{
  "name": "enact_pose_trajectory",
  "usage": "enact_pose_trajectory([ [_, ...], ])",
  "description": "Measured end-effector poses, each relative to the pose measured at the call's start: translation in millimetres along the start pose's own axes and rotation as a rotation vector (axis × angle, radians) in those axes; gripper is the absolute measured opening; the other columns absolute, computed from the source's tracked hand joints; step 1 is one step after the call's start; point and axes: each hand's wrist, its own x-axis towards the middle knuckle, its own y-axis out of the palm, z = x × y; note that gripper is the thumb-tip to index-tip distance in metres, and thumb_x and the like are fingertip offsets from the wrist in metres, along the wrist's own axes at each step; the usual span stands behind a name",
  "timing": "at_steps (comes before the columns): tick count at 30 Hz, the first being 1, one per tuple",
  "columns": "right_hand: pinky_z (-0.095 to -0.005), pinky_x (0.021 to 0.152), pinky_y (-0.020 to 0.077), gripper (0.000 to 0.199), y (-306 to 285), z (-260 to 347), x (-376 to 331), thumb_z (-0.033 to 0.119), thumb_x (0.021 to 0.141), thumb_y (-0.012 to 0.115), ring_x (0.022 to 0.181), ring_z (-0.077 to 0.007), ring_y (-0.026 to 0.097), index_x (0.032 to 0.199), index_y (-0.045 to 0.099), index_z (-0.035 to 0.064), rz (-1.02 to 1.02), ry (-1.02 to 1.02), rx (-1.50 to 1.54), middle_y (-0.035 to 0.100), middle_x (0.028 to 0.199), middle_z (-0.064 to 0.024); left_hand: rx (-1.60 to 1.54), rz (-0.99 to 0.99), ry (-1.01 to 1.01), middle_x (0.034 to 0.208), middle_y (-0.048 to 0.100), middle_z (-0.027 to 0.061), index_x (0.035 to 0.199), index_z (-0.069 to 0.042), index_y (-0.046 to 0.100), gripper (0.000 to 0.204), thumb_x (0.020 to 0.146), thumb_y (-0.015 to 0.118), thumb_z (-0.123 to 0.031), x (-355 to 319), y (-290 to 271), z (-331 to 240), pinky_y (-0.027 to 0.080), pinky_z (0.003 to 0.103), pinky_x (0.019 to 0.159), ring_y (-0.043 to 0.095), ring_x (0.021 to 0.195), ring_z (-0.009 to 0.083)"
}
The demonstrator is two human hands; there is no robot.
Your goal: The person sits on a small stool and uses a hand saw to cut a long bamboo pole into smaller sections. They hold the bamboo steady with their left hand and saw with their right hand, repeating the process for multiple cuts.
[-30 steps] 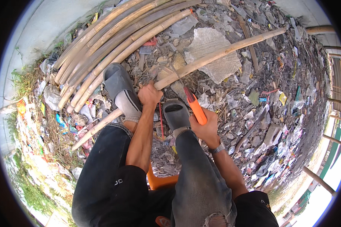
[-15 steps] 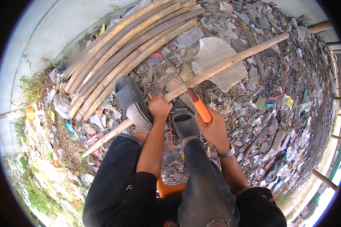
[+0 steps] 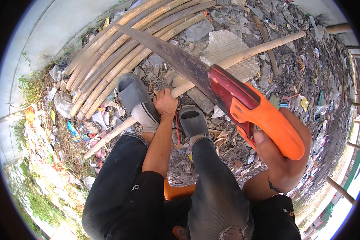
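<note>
My right hand is wrapped round the orange handle of a hand saw, lifted high and close to me, its flat blade slanting up to the left. The blade passes in front of a long bamboo pole without any visible contact. My left hand is closed over that pole between my two feet. One grey slipper is on my left foot, which rests over the pole. The other grey slipper stands on the ground to the right of my left hand.
Several bamboo poles lie side by side at the upper left, near a pale wall. Behind the held pole is a broken grey slab. Plastic scraps and rubble cover the ground. Part of an orange seat shows beneath me.
The saw has come up off the pole toward me and to the right, raised by my right hand. My left hand keeps its grip on the pole.
</note>
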Motion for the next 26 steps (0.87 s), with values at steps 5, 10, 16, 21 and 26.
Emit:
enact_pose_trajectory([
  [5, -0.028, 0.066, 0.0472, 0.025, -45.1, -10.8, 8.1, 0.006, 0.084, 0.075, 0.073, -0.0135, 0.063, 0.105, 0.072, -0.0064, -0.202, -0.11, 0.098, 0.067, 0.081, -0.006, -0.1, 0.049, -0.006, 0.104, 0.073, 0.0109, 0.106, -0.01, 0.069, 0.041, 0.068, 0.079, -0.022, -1.3, 5.1, -15.2, 0.05, 0.048, 0.092, 0.067, 0.106, 0.0327],
  [10, -0.0256, 0.061, 0.0442, 0.018, -6.4, -94.8, 8.8, 0.006, 0.091, 0.075, 0.066, -0.0078, 0.056, 0.106, 0.072, -0.0039, -0.232, -0.021, 0.101, 0.066, 0.08, -0.0033, -0.119, 0.133, -0.06, 0.106, 0.074, 0.0122, 0.11, -0.01, 0.071, 0.047, 0.067, 0.079, -0.023, 2.3, -9.6, -17.6, 0.051, 0.049, 0.093, 0.068, 0.107, 0.0352],
  [16, -0.0267, 0.06, 0.0453, 0.015, 20.4, -157.9, -57.9, 0.006, 0.09, 0.075, 0.065, -0.0086, 0.056, 0.101, 0.073, -0.0031, -0.331, 0.094, 0.037, 0.065, 0.076, -0.004, -1.046, -0.178, -0.12, 0.118, 0.068, 0.0119, 0.121, -0.003, 0.066, 0.048, 0.076, 0.081, -0.011, -4.1, -49.7, 0.4, 0.049, 0.04, 0.097, 0.063, 0.111, 0.0251],
  [21, -0.0281, 0.061, 0.0469, 0.015, -1.1, -181.0, -112.0, 0.009, 0.091, 0.075, 0.065, -0.0097, 0.057, 0.1, 0.073, -0.0024, -0.384, 0.105, 0.064, 0.066, 0.075, -0.0048, -1.464, -0.538, -0.089, 0.129, 0.064, 0.0162, 0.135, 0.004, 0.058, 0.051, 0.092, 0.069, -0.022, 0.8, -279.9, -44.7, 0.049, 0.04, 0.101, 0.061, 0.119, 0.0239],
  [26, -0.0293, 0.067, 0.0498, 0.017, -31.0, -150.5, -137.6, 0.011, 0.091, 0.073, 0.069, -0.0119, 0.061, 0.101, 0.073, -0.0026, -0.457, 0.034, -0.05, 0.068, 0.077, -0.008, -1.328, -0.709, 0.385, 0.156, 0.038, 0.032, 0.162, 0.006, 0.021, 0.108, 0.088, 0.072, -0.052, -71.3, -490.5, -77.3, 0.028, 0.055, 0.124, 0.04, 0.147, 0.0384],
])
